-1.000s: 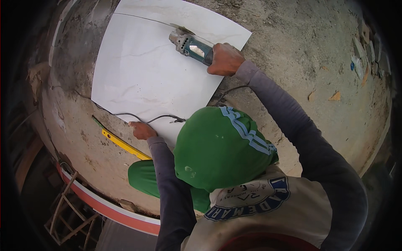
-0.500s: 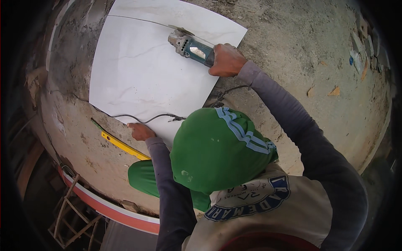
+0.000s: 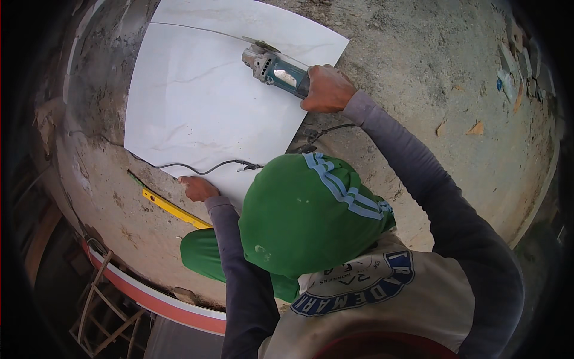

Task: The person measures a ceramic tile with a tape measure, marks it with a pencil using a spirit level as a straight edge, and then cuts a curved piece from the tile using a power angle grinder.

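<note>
A large white tile (image 3: 197,113) with faint grey veins lies on the rough ground. My right hand (image 3: 329,88) is wrapped round the rear of a blue-green angle grinder (image 3: 280,73). Its thin disc (image 3: 261,45) meets the tile near the far side. From the disc, a narrow dark cut line (image 3: 191,27) runs left to the tile's edge. At the near left edge of the tile, my left hand (image 3: 198,188) has its fingers curled against the border; the fingertips are partly hidden. A black cord (image 3: 209,172) crosses the tile's near end.
A yellow spirit level (image 3: 173,208) lies beside my left hand. My bent knee in green trousers (image 3: 311,221) covers part of the tile's near end. Broken pieces (image 3: 517,72) are heaped at the far right. Wooden sticks (image 3: 107,299) stand beyond a red and white edge (image 3: 161,299).
The grinder has shifted slightly to the right along the tile, with my right hand still round it. My left hand keeps its place at the tile's edge. The whole view has moved a little.
</note>
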`<state>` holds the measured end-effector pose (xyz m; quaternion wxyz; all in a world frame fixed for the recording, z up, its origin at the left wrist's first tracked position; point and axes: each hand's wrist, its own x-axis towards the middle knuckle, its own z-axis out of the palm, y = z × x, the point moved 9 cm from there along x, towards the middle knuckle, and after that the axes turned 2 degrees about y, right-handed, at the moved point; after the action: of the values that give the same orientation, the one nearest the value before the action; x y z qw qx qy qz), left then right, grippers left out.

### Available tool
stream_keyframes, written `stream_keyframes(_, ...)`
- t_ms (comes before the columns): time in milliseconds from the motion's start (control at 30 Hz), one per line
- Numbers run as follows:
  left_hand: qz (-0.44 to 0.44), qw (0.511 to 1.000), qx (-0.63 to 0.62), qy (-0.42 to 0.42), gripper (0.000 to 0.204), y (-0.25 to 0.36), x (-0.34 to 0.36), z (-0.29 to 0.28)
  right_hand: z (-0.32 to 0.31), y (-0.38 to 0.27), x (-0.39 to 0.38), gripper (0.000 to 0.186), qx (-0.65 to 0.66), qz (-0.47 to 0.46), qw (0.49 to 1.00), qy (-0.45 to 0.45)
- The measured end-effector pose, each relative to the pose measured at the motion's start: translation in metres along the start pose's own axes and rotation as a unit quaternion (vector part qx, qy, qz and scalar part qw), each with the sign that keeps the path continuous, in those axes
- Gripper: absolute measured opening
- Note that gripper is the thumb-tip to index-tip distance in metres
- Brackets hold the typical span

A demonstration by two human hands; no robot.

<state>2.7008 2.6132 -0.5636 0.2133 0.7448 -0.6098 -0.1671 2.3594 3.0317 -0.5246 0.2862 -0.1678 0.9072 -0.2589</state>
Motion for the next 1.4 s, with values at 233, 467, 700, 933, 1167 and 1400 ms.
stream_keyframes(233, -0.007, 1.0, -0.01, -0.015, 0.089, -0.004, 0.006, 0.005, 0.003, -0.004, 0.004, 0.046, -0.013, 0.036, 0.998, -0.059)
stream_keyframes(467, -0.022, 0.999, -0.021, -0.025, 0.087, -0.005, 0.001, 0.007, 0.006, 0.012, -0.004, 0.049, -0.022, 0.032, 0.999, -0.034)
stream_keyframes(700, -0.017, 0.999, -0.033, -0.025, 0.088, -0.008, 0.008, 0.007, -0.002, 0.01, -0.012, 0.05, -0.022, 0.036, 0.999, -0.03)
stream_keyframes(933, 0.005, 0.999, -0.032, -0.025, 0.09, -0.001, 0.002, 0.003, -0.001, 0.011, -0.01, 0.05, -0.007, 0.041, 0.999, -0.026)
stream_keyframes(1167, -0.015, 1.0, -0.001, -0.021, 0.09, 0.003, -0.006, 0.0, -0.001, 0.02, -0.025, 0.05, -0.005, 0.01, 1.0, 0.014)
stream_keyframes(1400, -0.023, 0.999, 0.011, -0.023, 0.091, 0.001, -0.002, 0.0, 0.0, 0.021, -0.024, 0.048, -0.009, 0.012, 1.0, 0.006)
